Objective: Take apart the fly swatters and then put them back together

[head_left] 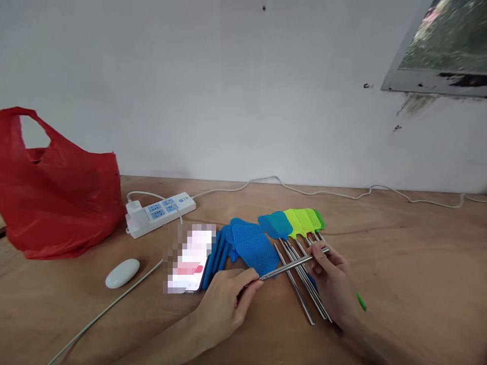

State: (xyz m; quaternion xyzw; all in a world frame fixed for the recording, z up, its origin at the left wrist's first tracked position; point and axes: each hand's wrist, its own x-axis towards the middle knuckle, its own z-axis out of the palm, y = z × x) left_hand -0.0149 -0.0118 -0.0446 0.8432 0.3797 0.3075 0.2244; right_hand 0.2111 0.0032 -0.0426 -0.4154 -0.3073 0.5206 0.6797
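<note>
A thin metal rod [287, 266] slants between my hands, its right end higher than its left. My left hand [232, 296] pinches the left end between thumb and fingers. Near the other end, the thumb and fingers of my right hand [331, 274] close on the same rod. Behind it lie loose blue mesh fly swatter heads [256, 248], with blue handles [216, 258] to their left. Blue and yellow-green swatter heads [304, 221] fan out at the back. Several loose metal rods [299, 291] lie beneath and beside my right hand, which partly hides them.
A lit phone [190, 261], partly blurred, lies left of the blue handles. Farther left are a white power strip [163, 213], a white mouse-shaped object [122, 274] and a red plastic bag [64, 203]. A white cable [315, 192] runs along the wall.
</note>
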